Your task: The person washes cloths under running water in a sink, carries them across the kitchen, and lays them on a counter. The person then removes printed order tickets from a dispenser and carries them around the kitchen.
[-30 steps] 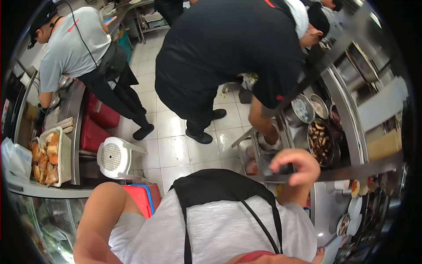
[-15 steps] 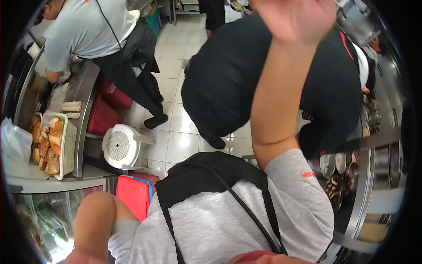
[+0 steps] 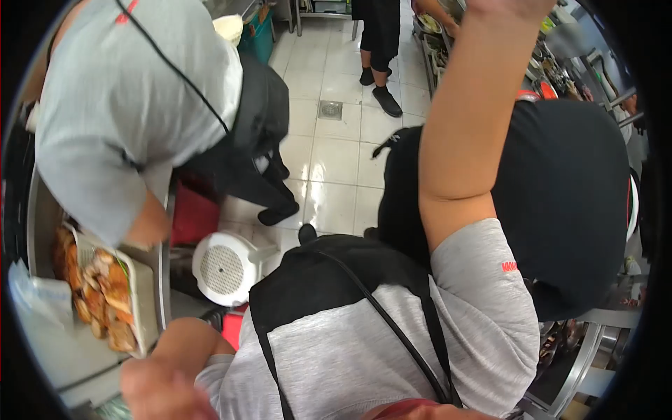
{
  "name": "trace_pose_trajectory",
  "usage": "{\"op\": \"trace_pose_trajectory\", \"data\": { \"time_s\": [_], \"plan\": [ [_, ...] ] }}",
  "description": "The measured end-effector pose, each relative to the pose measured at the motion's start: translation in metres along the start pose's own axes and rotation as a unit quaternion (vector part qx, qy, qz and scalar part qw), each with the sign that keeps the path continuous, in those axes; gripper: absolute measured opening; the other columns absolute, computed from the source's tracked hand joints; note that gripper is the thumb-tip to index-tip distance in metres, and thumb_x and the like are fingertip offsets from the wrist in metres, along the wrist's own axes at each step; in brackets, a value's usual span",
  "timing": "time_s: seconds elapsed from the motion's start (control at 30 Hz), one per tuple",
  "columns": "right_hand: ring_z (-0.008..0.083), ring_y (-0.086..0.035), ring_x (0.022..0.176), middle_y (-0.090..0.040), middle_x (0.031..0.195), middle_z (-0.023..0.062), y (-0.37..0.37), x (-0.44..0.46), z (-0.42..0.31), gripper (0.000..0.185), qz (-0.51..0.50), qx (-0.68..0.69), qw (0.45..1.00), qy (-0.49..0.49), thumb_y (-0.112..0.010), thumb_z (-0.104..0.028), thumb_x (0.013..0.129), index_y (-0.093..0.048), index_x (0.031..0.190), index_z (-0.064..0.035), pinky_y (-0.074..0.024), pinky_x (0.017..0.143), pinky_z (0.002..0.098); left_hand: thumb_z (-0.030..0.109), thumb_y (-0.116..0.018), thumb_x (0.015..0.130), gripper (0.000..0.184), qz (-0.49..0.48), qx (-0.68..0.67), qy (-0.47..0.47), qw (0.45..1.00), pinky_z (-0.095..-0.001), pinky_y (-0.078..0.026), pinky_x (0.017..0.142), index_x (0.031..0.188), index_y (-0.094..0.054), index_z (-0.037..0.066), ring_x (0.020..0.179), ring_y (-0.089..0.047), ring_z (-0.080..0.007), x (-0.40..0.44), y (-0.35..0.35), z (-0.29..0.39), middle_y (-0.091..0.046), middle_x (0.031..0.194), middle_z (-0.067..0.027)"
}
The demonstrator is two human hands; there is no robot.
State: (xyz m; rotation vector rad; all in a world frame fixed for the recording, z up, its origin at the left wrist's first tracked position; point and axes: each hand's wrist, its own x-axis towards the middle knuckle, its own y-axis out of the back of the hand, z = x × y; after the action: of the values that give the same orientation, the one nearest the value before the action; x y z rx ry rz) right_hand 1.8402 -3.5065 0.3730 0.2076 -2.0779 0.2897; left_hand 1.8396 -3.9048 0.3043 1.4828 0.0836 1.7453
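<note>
My left hand (image 3: 164,388) is low at the left, bent back near my body and smeared by motion, so its fingers do not read clearly. Above it on the steel counter stands a cream plastic basket (image 3: 145,297) with pieces of browned cooked meat (image 3: 112,290). My right arm reaches up and forward past a bent-over person in black (image 3: 567,189). Of my right hand (image 3: 511,5) only the wrist and heel of the palm show; the top edge of the view cuts off the fingers and anything in them.
At the left a person in a grey shirt (image 3: 133,91) leans over the counter. A white plastic stool (image 3: 224,269) stands on the tiled floor (image 3: 336,157) beside a red bin (image 3: 194,213). Farther ahead, another person's legs (image 3: 378,49) are near a food counter.
My view has shifted. The grey-shirted person now leans nearer, over the basket's far end. The person in black appears farther right. My left hand has come into view; my right hand has slipped mostly out.
</note>
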Motion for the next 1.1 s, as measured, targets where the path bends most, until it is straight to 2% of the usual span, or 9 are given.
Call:
{"op": "trace_pose_trajectory", "data": {
  "time_s": [0.07, 0.13, 0.2, 0.3, 0.4, 0.53, 0.8, 1.0, 1.1],
  "plan": [
    [0.0125, -0.042, 0.057, -0.048, 0.069, 0.0019, 0.020, -0.003, 0.012, 0.020, 0.048, -0.030, 0.998, -0.010, -0.039, -0.021, 0.085, -0.052, 0.090, -0.0073, -0.0349, 0.052, 0.0255, 0.020, -0.053, 0.072, 0.030, 0.073, -0.092, -0.006, 0.993, -0.0293, -0.037, 0.044, 0.097, -0.046, 0.006, 0.059, -0.050, -0.0211, -0.014, -0.014, -0.098, -0.049, 0.073, -0.0096],
    [0.0128, -0.042, 0.057, -0.047, 0.068, 0.0018, 0.034, -0.010, 0.019, 0.022, 0.119, -0.034, 0.992, -0.023, -0.037, -0.021, 0.086, -0.052, 0.092, -0.0070, -0.0352, 0.053, 0.0255, 0.013, -0.059, 0.065, 0.026, 0.116, -0.147, 0.116, 0.975, -0.0317, -0.038, 0.043, 0.086, -0.052, 0.001, 0.054, -0.052, -0.0239, -0.021, -0.036, -0.143, -0.054, 0.071, -0.0112],
    [0.0121, -0.042, 0.056, -0.046, 0.067, 0.0014, 0.052, -0.022, 0.022, 0.023, 0.165, -0.054, 0.985, -0.015, -0.036, -0.022, 0.086, -0.052, 0.093, -0.0073, -0.0343, 0.053, 0.0252, 0.016, -0.060, 0.066, 0.024, -0.002, -0.193, 0.203, 0.960, -0.0306, -0.041, 0.050, 0.082, -0.054, 0.000, 0.056, -0.053, -0.0245, -0.018, -0.036, -0.173, -0.054, 0.070, -0.0116],
    [0.0113, -0.042, 0.055, -0.046, 0.067, 0.0013, 0.072, -0.030, 0.029, 0.024, 0.231, -0.106, 0.967, -0.005, -0.035, -0.022, 0.086, -0.053, 0.092, -0.0069, -0.0336, 0.052, 0.0253, 0.020, -0.061, 0.068, 0.028, -0.055, -0.264, 0.225, 0.936, -0.0312, -0.042, 0.055, 0.085, -0.054, -0.001, 0.063, -0.055, -0.0249, -0.015, -0.036, -0.211, -0.055, 0.073, -0.0111],
    [0.0116, -0.042, 0.056, -0.046, 0.068, 0.0016, 0.161, -0.060, 0.021, 0.024, 0.268, -0.012, 0.963, -0.012, -0.036, -0.022, 0.086, -0.052, 0.094, -0.0064, -0.0338, 0.053, 0.0256, 0.025, -0.061, 0.070, 0.031, -0.076, -0.286, 0.263, 0.918, -0.0323, -0.042, 0.059, 0.087, -0.054, -0.001, 0.069, -0.055, -0.0255, -0.009, -0.037, -0.238, -0.055, 0.076, -0.0117],
    [0.0104, -0.037, 0.063, -0.043, 0.071, -0.0001, 0.152, -0.054, 0.015, 0.026, 0.196, -0.076, 0.976, -0.058, -0.041, -0.021, 0.082, -0.054, 0.097, -0.0045, -0.0272, 0.062, 0.0246, 0.033, -0.058, 0.073, 0.037, -0.159, -0.374, 0.145, 0.902, -0.0351, -0.040, 0.063, 0.089, -0.054, 0.000, 0.076, -0.054, -0.0278, 0.006, -0.050, -0.252, -0.054, 0.084, -0.0144],
    [0.0157, -0.040, 0.062, -0.047, 0.073, 0.0068, 0.234, -0.069, 0.036, 0.028, 0.236, -0.060, 0.970, -0.020, -0.038, -0.020, 0.083, -0.054, 0.094, -0.0007, -0.0303, 0.058, 0.0277, 0.031, -0.059, 0.073, 0.039, -0.005, -0.381, 0.212, 0.900, -0.0340, -0.041, 0.061, 0.093, -0.049, -0.001, 0.080, -0.055, -0.0315, 0.008, -0.083, -0.283, -0.054, 0.083, -0.0187],
    [0.0131, -0.034, 0.061, -0.041, 0.070, 0.0034, 0.295, -0.109, 0.001, 0.024, 0.284, -0.074, 0.956, -0.025, -0.038, -0.017, 0.083, -0.055, 0.096, -0.0049, -0.0281, 0.058, 0.0260, 0.030, -0.061, 0.071, 0.048, -0.086, -0.158, 0.428, 0.886, -0.0353, -0.041, 0.075, 0.101, -0.047, -0.005, 0.089, -0.051, -0.0307, 0.059, -0.107, -0.289, -0.051, 0.095, -0.0198],
    [0.0121, -0.034, 0.060, -0.040, 0.069, 0.0027, 0.321, -0.116, -0.003, 0.023, 0.317, -0.064, 0.945, -0.040, -0.038, -0.018, 0.083, -0.055, 0.092, -0.0053, -0.0281, 0.057, 0.0243, 0.031, -0.059, 0.072, 0.048, -0.092, -0.126, 0.462, 0.873, -0.0330, -0.039, 0.078, 0.102, -0.047, -0.004, 0.089, -0.051, -0.0285, 0.079, -0.123, -0.309, -0.050, 0.099, -0.0193]
  ]
}}
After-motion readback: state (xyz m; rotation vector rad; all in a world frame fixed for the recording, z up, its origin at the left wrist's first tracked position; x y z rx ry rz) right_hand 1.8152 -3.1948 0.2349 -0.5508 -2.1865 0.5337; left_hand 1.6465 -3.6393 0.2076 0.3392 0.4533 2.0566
